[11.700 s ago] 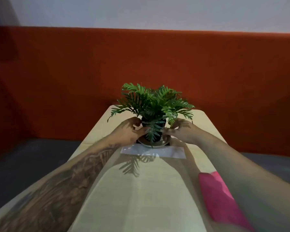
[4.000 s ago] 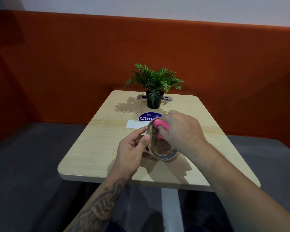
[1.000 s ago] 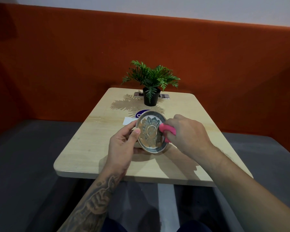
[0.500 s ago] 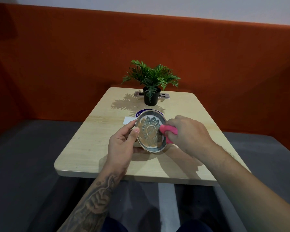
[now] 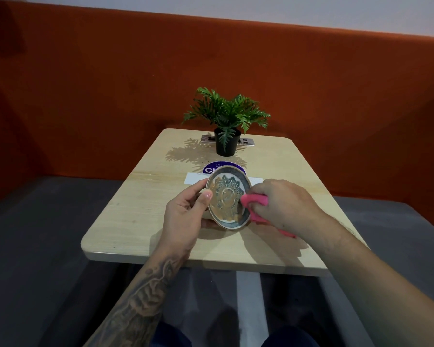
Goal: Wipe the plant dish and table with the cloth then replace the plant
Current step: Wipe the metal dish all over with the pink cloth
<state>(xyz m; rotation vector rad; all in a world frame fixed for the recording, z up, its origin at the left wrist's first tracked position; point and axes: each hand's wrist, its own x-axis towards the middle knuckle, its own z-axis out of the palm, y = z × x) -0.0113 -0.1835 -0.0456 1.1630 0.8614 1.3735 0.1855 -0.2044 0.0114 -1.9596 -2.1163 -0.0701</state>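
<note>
My left hand (image 5: 186, 214) holds the round plant dish (image 5: 224, 196) tilted up above the wooden table (image 5: 135, 211), thumb on its left rim. The dish shows a leaf pattern inside a dark rim. My right hand (image 5: 283, 204) is closed on the pink cloth (image 5: 254, 201), which presses against the dish's right side. A tail of the cloth hangs below my right wrist. The green plant in its black pot (image 5: 227, 145) stands at the far end of the table, apart from both hands.
A round blue sticker (image 5: 211, 169) and a white paper strip (image 5: 194, 177) lie on the table behind the dish. A metal socket plate (image 5: 246, 141) sits behind the pot. An orange padded bench back surrounds the table, with grey seats on both sides.
The cloth in my right hand has shifted slightly down along the dish's right side. The dish stays tilted in my left hand. The plant has not moved.
</note>
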